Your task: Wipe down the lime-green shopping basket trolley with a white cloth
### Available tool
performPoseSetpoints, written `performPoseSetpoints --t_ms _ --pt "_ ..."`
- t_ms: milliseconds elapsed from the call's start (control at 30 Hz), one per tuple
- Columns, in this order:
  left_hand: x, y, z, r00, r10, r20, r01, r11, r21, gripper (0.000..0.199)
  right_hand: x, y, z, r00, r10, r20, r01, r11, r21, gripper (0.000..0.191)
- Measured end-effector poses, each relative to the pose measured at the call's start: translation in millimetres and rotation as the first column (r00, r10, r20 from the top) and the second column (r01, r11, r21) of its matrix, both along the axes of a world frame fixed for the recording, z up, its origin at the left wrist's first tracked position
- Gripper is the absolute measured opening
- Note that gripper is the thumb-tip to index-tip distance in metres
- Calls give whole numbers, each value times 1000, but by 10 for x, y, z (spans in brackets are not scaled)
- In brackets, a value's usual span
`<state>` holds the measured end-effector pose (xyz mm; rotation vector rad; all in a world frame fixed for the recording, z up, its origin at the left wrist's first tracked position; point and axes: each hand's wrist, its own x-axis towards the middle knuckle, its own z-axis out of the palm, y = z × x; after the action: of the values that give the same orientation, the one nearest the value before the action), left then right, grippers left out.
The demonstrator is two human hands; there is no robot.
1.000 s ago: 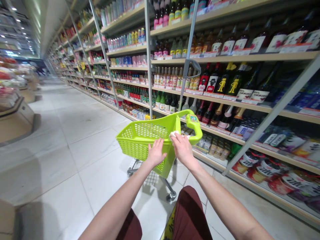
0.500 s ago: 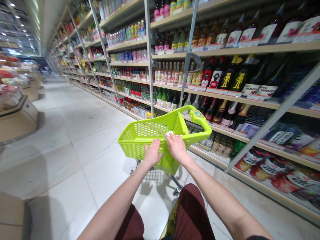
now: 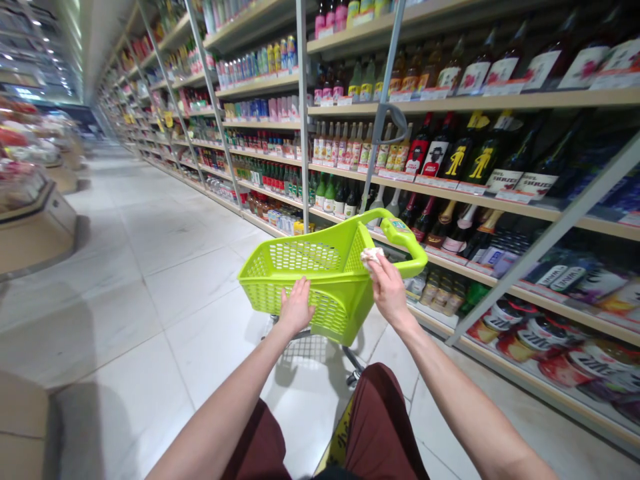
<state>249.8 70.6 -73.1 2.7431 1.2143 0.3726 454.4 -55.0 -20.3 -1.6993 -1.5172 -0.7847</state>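
A lime-green shopping cart (image 3: 345, 287) with perforated sides stands in front of me, its looped handle (image 3: 415, 250) at the right. My left hand (image 3: 297, 308) lies on the near side of the basket, just below the rim, fingers stretched out. At the rim by the handle end, my right hand (image 3: 389, 285) pinches a crumpled white cloth or tissue (image 3: 372, 257). The cloth is at the cart's rim; whether it touches the plastic I cannot tell. No goods show inside the basket.
Tall shelves (image 3: 465, 193) of bottles and cans run along the right, close behind the cart. A grey slanted post (image 3: 383, 113) rises before them. Display stands (image 3: 35, 220) with goods line the left of the tiled aisle (image 3: 130, 300). My knees (image 3: 380, 420) are below the cart.
My right hand has moved right along the rim toward the handle, and more of the white cloth now shows. My left hand has shifted slightly left on the basket side.
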Motion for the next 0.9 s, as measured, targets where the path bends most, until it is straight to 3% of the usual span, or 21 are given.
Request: performPoseSetpoints --t_ms 67,133,300,367,467,567,667,733,900 --pt "9 -58 -52 1000 1 14 -1 1000 -3 65 88 -117 -75 1000 -27 -3 27 996 84 36" --pt "29 -147 -111 1000 -8 22 9 1000 -18 65 139 -217 -248 999 -4 37 2 998 66 37" --pt "143 -455 -227 994 -106 35 110 983 -149 64 -43 -353 -955 988 146 51 -131 965 -229 39" --pt "190 -546 -257 988 -140 65 151 966 -210 62 -153 -384 -1101 982 191 -8 -185 938 -293 38" --pt "230 -595 -269 983 -151 101 173 948 -266 62 -175 -428 -943 975 212 -69 -220 963 -155 38" --pt "249 -585 -227 986 -113 123 140 962 -236 61 -3 -439 -522 992 93 -82 -86 992 89 42" --pt "283 -594 -181 990 -76 118 99 975 -200 59 181 -392 -322 999 -5 -42 10 993 121 44" --pt "311 -630 -196 992 -85 89 100 977 -188 60 210 -355 -455 999 17 27 -17 1000 16 44" --pt "320 -773 -407 985 -171 -28 166 977 -135 64 5 -372 -1222 985 123 124 -80 950 -303 43"
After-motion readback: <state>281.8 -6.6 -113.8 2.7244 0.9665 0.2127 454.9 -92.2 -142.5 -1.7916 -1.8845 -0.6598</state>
